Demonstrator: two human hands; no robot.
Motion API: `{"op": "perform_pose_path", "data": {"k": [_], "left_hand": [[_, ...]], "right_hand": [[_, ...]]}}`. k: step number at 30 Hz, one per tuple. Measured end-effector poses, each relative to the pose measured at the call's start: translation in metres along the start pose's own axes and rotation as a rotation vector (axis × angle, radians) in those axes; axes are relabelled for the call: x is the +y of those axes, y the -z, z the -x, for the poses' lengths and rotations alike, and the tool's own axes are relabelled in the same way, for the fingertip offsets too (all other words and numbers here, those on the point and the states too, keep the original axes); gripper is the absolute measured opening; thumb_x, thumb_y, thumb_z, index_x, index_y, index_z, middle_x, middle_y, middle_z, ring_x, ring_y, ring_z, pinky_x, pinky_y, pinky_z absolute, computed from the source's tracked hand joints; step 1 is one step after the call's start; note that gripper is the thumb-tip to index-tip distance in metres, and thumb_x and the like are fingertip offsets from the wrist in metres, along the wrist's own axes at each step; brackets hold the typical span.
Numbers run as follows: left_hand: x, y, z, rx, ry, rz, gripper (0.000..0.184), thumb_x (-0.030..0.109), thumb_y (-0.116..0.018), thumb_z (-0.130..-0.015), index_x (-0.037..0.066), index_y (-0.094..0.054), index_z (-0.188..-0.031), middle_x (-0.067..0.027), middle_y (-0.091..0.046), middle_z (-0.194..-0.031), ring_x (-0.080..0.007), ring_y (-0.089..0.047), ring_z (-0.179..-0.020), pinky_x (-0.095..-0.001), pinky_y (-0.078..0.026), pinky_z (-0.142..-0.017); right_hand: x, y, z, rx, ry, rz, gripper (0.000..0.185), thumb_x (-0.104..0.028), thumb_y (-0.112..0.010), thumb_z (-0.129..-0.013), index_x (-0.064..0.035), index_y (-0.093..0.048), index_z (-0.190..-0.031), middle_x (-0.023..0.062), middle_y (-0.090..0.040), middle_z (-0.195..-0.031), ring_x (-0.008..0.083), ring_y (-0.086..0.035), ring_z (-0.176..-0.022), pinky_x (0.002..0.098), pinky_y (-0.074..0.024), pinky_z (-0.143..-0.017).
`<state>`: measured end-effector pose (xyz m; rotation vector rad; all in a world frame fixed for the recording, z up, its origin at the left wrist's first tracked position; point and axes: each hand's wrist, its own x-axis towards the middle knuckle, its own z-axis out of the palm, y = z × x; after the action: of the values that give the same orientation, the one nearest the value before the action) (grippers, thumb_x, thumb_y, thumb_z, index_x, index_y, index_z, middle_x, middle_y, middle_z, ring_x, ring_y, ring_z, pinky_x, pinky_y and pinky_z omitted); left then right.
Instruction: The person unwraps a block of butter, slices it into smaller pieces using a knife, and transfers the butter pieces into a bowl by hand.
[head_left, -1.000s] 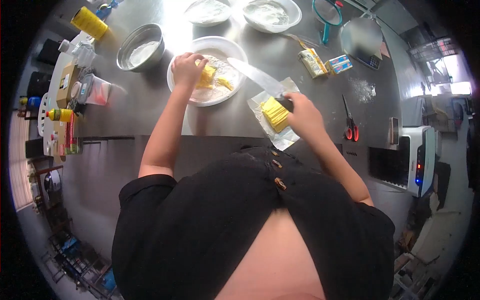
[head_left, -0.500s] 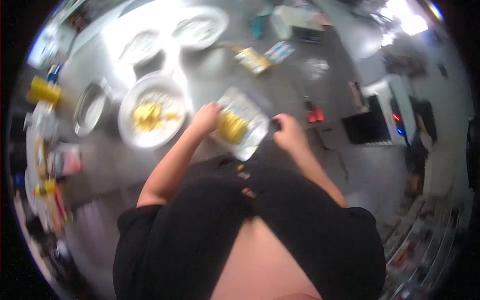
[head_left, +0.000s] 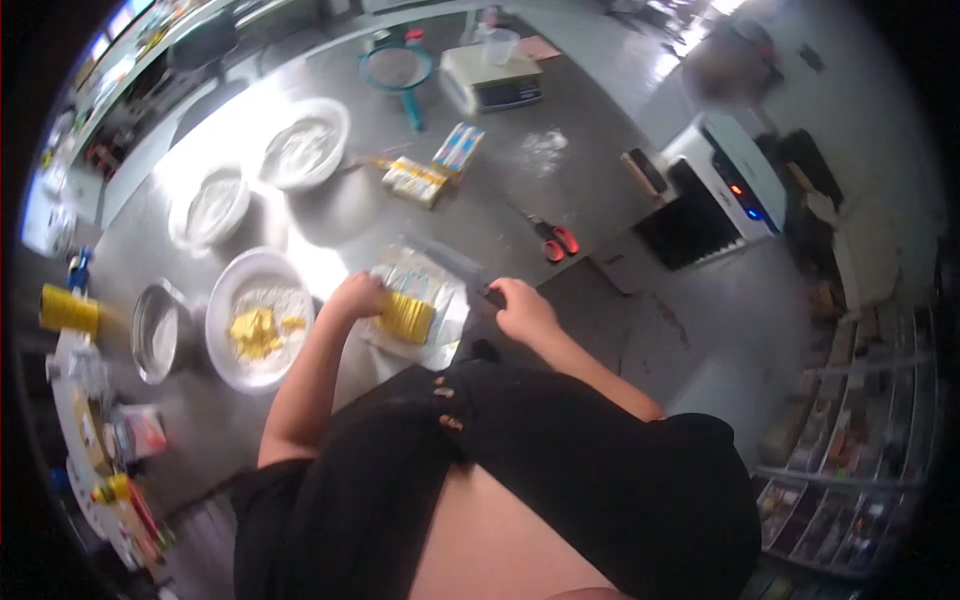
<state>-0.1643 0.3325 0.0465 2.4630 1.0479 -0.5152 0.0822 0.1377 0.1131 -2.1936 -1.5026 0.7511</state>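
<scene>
A block of yellow butter [head_left: 407, 318], scored by cut lines into slices, lies on its opened foil wrapper [head_left: 452, 335] at the table's near edge. My left hand [head_left: 356, 297] is closed on the butter's left end, its fingertips partly hidden. Wrapped round the dark handle of a knife [head_left: 446, 256], my right hand [head_left: 526, 312] is on the right; the blade stretches left just beyond the butter. Left of my left hand stands a white bowl [head_left: 222, 355] of white powder with butter pieces [head_left: 255, 332] on top.
Two white bowls of powder [head_left: 303, 148] [head_left: 212, 208] and a metal bowl [head_left: 140, 345] stand left. Butter packs [head_left: 414, 181] [head_left: 459, 148], a sieve [head_left: 397, 68] and a scale [head_left: 492, 85] lie farther back. Red-handled scissors [head_left: 556, 240] lie near the right edge.
The camera view has turned, so the table things sit lower and farther left. The knife blade shows clearly beyond the butter now. My left hand stays at the butter.
</scene>
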Motion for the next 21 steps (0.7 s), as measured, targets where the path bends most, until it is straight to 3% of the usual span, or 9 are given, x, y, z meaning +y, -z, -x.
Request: {"op": "perform_pose_path", "data": {"k": [3,8,12,17,21], "left_hand": [[-0.014,-0.014,-0.019,-0.052,-0.017,-0.037,0.043,0.035,-0.066,-0.068,0.01,-0.069,-0.102,-0.0169,-0.067,-0.098,-0.0341,-0.063,-0.094,-0.0419,-0.051,-0.084],[-0.011,-0.003,-0.003,-0.057,-0.068,-0.035,0.051,0.027,-0.076,-0.062,0.012,-0.064,-0.109,-0.0151,-0.065,-0.101,-0.0333,-0.062,-0.096,-0.0415,-0.051,-0.082],[0.0,-0.004,0.014,-0.011,0.051,0.047,0.054,0.022,-0.077,-0.062,0.013,-0.061,-0.112,-0.0143,-0.064,-0.1,-0.0327,-0.062,-0.097,-0.0413,-0.051,-0.082],[0.009,-0.014,0.014,0.126,0.236,0.151,0.044,0.013,-0.072,-0.066,0.011,-0.063,-0.11,-0.0145,-0.063,-0.102,-0.0325,-0.062,-0.098,-0.0415,-0.051,-0.082],[0.009,-0.006,0.019,0.1,0.159,0.045,0.032,0.013,-0.063,-0.073,0.007,-0.064,-0.105,-0.0159,-0.065,-0.098,-0.0339,-0.064,-0.093,-0.0417,-0.051,-0.082]], "right_hand": [[0.006,-0.002,-0.008,-0.013,0.039,0.01,0.041,-0.005,-0.054,-0.073,-0.0105,-0.058,-0.114,0.014,-0.059,-0.117,0.034,-0.055,-0.11,0.0439,-0.0458,-0.091],[0.011,0.001,-0.017,-0.077,0.056,0.03,0.043,-0.007,-0.055,-0.072,-0.0094,-0.056,-0.115,0.0142,-0.058,-0.118,0.0334,-0.055,-0.11,0.0421,-0.0459,-0.09],[0.021,0.006,-0.028,-0.143,0.08,0.046,0.043,-0.008,-0.055,-0.073,-0.0091,-0.056,-0.116,0.0143,-0.058,-0.118,0.0333,-0.055,-0.11,0.0418,-0.0458,-0.09],[0.031,0.013,-0.044,-0.206,0.146,0.085,0.044,-0.008,-0.054,-0.073,-0.0089,-0.055,-0.117,0.0142,-0.058,-0.119,0.0336,-0.055,-0.111,0.0417,-0.0456,-0.091],[0.032,0.023,-0.055,-0.242,0.206,0.097,0.043,-0.007,-0.054,-0.073,-0.0086,-0.055,-0.116,0.0139,-0.058,-0.118,0.0334,-0.055,-0.111,0.042,-0.0454,-0.091]]}}
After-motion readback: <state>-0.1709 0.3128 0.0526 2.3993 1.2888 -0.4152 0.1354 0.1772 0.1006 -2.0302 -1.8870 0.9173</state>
